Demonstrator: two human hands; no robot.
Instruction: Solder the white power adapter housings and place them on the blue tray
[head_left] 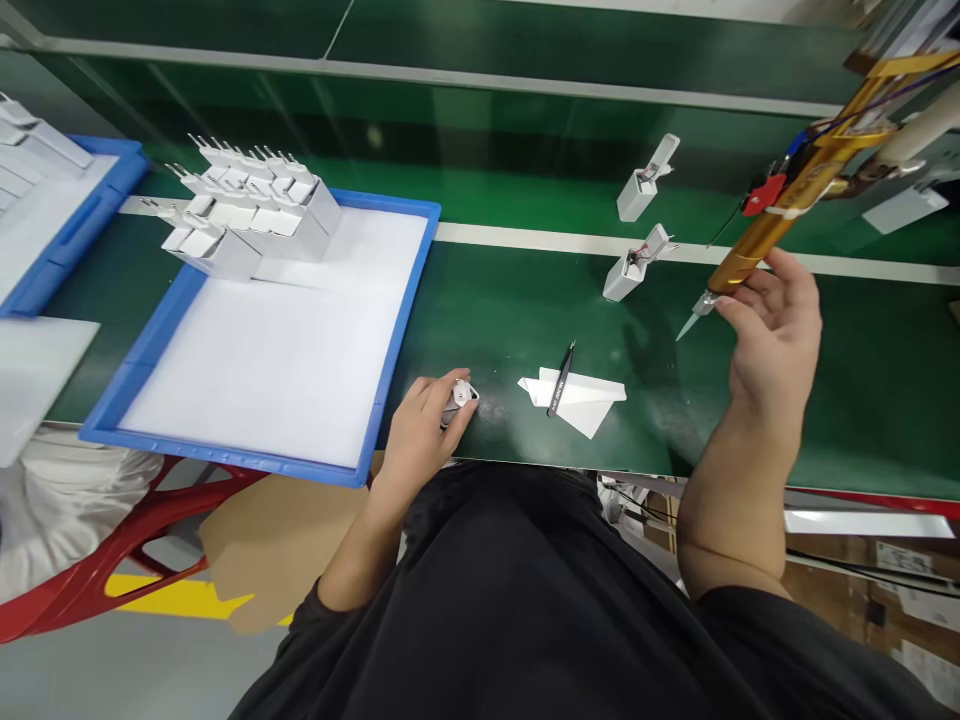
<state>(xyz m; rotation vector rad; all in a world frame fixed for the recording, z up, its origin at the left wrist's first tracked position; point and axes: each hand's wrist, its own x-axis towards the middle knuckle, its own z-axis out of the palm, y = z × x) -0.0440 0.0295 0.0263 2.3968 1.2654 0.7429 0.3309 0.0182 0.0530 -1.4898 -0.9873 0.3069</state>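
My left hand (pixel 426 418) rests on the green bench near its front edge, fingers closed round a small white charger part (pixel 463 396). My right hand (pixel 772 330) is raised at the right, fingers curled about the lower end of a gold pen-shaped dispensing tool (pixel 780 215) that hangs slanted, its pointed tip (pixel 686 328) aimed down-left above the bench. Two open white charger housings (pixel 636 264) (pixel 646 180) lie on the green conveyor belt beyond the tip. Black tweezers (pixel 560 380) lie on a folded white paper (pixel 585 395) between my hands.
A blue tray (pixel 409 300) with a white liner holds several stacked white chargers (pixel 247 210) at its far left corner. A second blue tray (pixel 82 215) sits at the far left. A red chair frame (pixel 112 560) and cardboard lie below the bench.
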